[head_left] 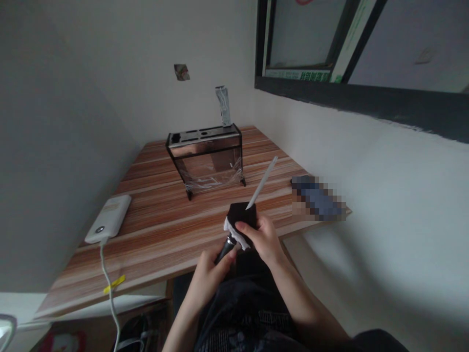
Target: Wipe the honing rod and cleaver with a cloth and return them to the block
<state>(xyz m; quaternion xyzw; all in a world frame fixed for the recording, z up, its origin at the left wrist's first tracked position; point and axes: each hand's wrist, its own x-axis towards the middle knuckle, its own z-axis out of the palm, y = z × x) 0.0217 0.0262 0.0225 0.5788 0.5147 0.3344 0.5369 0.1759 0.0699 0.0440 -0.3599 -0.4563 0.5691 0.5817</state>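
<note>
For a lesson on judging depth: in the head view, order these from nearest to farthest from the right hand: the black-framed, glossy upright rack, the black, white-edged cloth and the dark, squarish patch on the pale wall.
1. Black, white-edged cloth: held in the right hand.
2. Black-framed, glossy upright rack: on the table, ahead and left.
3. Dark, squarish patch: on the pale wall, beyond the rack.

dk clothes (244, 300) | pale blocky print (274, 320) | L forearm (188, 305) + R forearm (304, 303) bare | L hand (212, 269) + R hand (268, 239) bare

- before me, a striped wood-grain desk (152, 210);
- around me, dim, pale walls (120, 63);
- to my right, a dark-framed window (309, 36), green lettering (315, 76) along its lower edge
</note>
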